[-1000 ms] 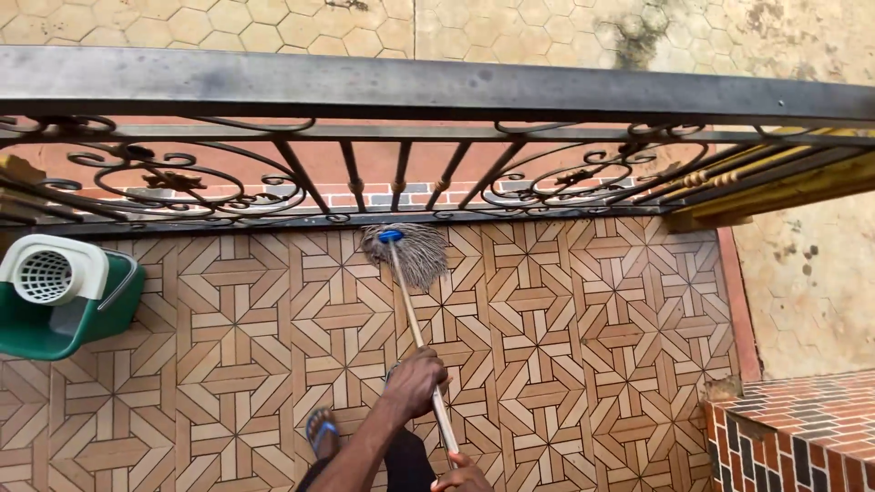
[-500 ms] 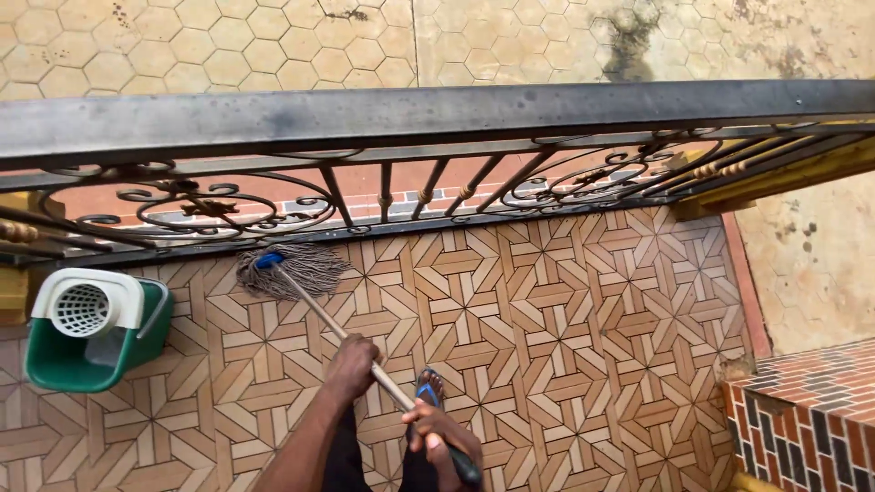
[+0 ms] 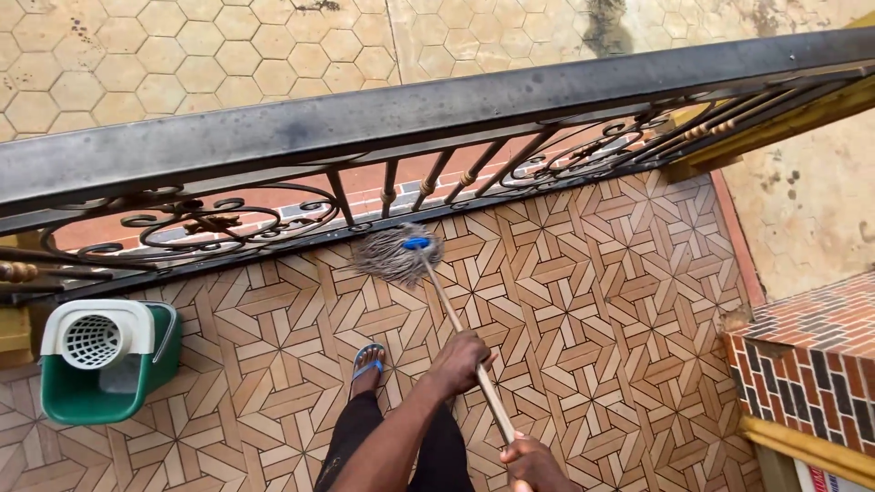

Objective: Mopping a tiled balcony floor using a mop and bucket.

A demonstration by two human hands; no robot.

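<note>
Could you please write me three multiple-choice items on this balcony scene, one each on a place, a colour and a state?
1. Where does the mop head lie?
A. inside the bucket
B. on the tiles beside the railing
C. on the brick ledge

2. What colour is the bucket?
A. green
B. red
C. yellow

3. How is the mop handle held?
A. by no hand
B. by one hand only
C. by both hands

Answers: 1 B, the strands spread on the floor at the railing's foot. 2 A, its body is green with a white wringer. 3 C, the left hand grips midway and the right hand grips lower.
</note>
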